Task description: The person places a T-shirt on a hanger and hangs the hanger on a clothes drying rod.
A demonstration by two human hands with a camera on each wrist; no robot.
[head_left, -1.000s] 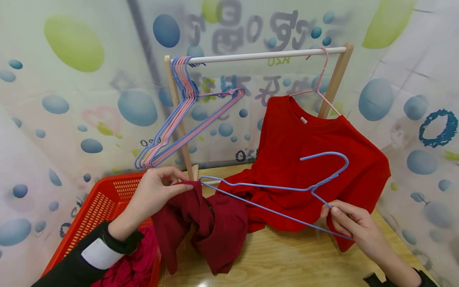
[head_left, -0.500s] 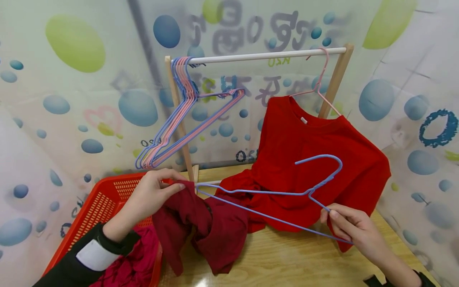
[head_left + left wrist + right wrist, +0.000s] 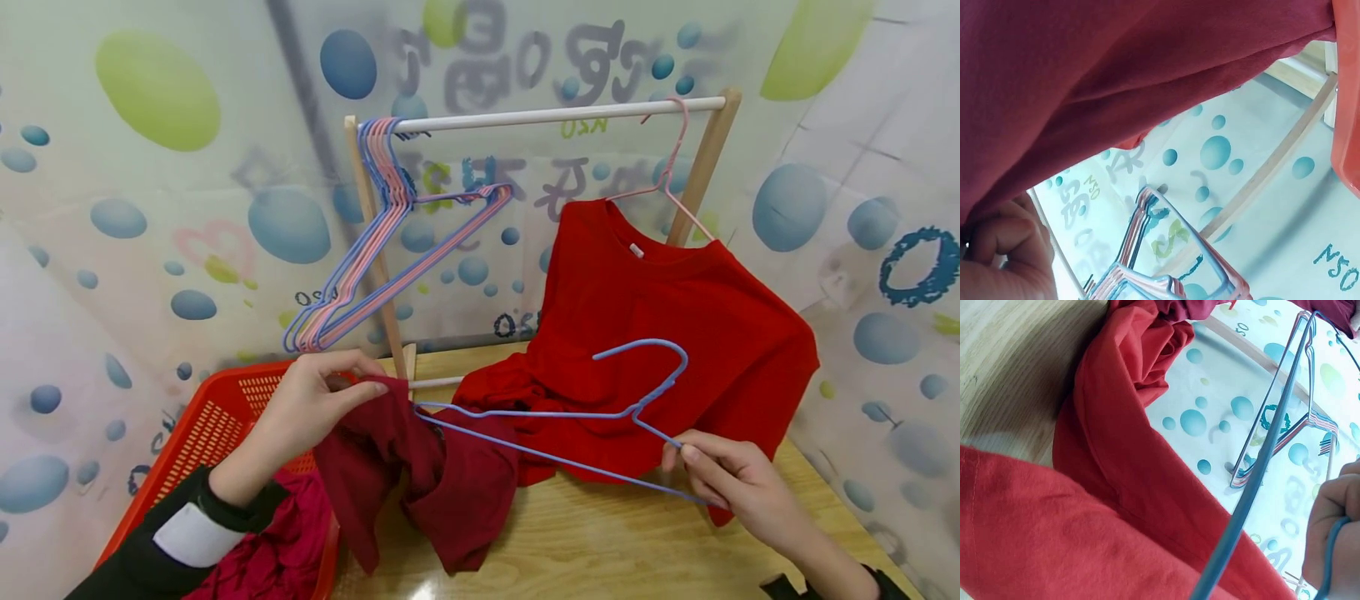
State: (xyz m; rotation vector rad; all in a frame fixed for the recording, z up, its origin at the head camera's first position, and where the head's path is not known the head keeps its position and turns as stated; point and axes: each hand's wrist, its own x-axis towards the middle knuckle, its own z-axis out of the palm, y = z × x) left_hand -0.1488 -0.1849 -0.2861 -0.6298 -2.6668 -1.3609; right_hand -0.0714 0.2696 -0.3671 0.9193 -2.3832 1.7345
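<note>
My left hand (image 3: 303, 421) pinches the edge of a maroon garment (image 3: 468, 492) between thumb and fingers, and its folds hang down over the table. In the left wrist view the maroon cloth (image 3: 1116, 75) spreads above the curled fingers of that hand (image 3: 1010, 250). A blue wire hanger (image 3: 645, 341) is held by my right hand (image 3: 738, 487) at one shoulder end, its hook up. The hanger's other end reaches the garment near my left fingertips, overlapping the cloth. From the right wrist, its blue wire (image 3: 1254, 478) crosses in front of a red shirt (image 3: 1147, 469).
A wooden rack with a white rod (image 3: 525, 119) stands at the back. Several blue and pink hangers (image 3: 375, 242) hang at its left. The red shirt hangs from a pink hanger (image 3: 667, 171) at its right. An orange basket (image 3: 213, 417) with crimson cloth (image 3: 281, 533) stands left.
The blue hanger has moved left and lower with my right hand, its far end now overlapping the maroon garment. My left hand keeps its pinch and has barely moved.
</note>
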